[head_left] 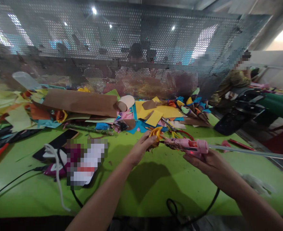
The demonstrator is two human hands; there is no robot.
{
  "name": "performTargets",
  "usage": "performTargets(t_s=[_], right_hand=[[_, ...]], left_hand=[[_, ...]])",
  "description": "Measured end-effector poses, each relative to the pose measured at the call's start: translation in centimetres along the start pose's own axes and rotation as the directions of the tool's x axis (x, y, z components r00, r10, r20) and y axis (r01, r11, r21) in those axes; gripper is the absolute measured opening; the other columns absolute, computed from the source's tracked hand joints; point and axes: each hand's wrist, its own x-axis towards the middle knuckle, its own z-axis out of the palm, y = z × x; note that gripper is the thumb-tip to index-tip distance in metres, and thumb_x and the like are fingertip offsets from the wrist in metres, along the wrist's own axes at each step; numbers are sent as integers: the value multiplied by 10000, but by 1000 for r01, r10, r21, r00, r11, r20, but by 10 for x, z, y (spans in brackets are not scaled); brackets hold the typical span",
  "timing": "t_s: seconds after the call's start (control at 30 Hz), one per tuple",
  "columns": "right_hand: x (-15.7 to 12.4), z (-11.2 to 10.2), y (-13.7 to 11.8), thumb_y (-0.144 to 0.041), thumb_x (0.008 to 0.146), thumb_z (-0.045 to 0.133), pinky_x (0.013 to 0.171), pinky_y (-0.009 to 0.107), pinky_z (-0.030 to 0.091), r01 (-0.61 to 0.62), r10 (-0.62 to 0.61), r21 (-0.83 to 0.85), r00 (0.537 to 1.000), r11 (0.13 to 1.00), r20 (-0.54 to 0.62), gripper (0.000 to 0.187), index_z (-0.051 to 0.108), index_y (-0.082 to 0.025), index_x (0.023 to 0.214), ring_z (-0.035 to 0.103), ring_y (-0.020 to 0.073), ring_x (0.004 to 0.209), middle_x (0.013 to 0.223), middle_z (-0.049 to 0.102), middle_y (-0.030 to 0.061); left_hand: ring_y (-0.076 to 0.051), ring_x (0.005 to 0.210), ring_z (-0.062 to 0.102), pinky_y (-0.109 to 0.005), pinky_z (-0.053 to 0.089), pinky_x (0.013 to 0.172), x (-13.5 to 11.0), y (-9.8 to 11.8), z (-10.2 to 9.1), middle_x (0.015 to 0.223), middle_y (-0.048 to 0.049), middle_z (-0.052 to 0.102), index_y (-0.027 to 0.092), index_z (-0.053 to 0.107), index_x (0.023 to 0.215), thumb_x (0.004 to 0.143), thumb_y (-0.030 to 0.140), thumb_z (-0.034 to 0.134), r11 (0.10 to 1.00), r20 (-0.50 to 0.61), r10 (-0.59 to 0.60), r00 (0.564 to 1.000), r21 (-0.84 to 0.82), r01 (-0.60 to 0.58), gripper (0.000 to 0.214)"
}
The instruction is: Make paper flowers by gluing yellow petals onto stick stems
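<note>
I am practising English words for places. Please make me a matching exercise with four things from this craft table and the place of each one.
Things:
1. pink glue gun
2. curled yellow paper
3. brown paper sheet
4. black phone

Places:
a. flat at the far side of the green table
b. in the left hand
c. beside the white cable
d. in the right hand

Pairs: 1-d, 2-b, 3-a, 4-c.

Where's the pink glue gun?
Head view, right of centre: the right hand holds the glue gun, nozzle beside the yellow paper in the left hand.
</note>
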Motion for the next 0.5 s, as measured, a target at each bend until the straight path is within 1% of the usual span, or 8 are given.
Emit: performTargets(t_s=[0.1, 0.23, 0.37, 0.5], right_hand=[[0, 3, -2, -573, 891, 509, 567, 336, 475, 13, -13, -6, 1000, 1000, 8, 386, 687, -235, 835, 588, 223, 632, 674, 644, 29], [1, 7, -6, -534, 904, 513, 640, 345, 509, 44, -43, -16, 999, 999, 15, 355, 707, -251, 996, 640, 247, 718, 798, 712, 41], [0, 7, -4, -538, 908, 504, 619, 314, 486, 27, -29, -106, 999, 994, -20, 372, 703, -226, 942, 632, 227, 681, 744, 698, 31], [-2, 6, 0, -544, 906, 506, 612, 318, 473, 24, -37, -184, 997, 983, -67, 374, 696, -224, 948, 628, 223, 665, 724, 693, 27]], left_hand=[[-142, 765, 494, -260, 351, 653, -1, 2, 1, 921, -32, 595, 199, 591, 1198, 834, 548, 540, 1000, -3, -14, 1000, 24, 14, 506], [-140, 782, 494, -254, 346, 648, -1, 4, 1, 934, -30, 579, 191, 579, 1192, 836, 529, 539, 999, 2, -12, 1000, 38, 12, 492], [-125, 735, 466, -249, 330, 631, 0, 4, 1, 877, -13, 544, 175, 573, 1180, 846, 521, 523, 999, 10, -12, 1000, 41, 12, 483], [-127, 747, 470, -250, 333, 641, -1, 6, 1, 910, -18, 553, 181, 570, 1191, 852, 520, 520, 1000, 23, 6, 1000, 24, -6, 482]])
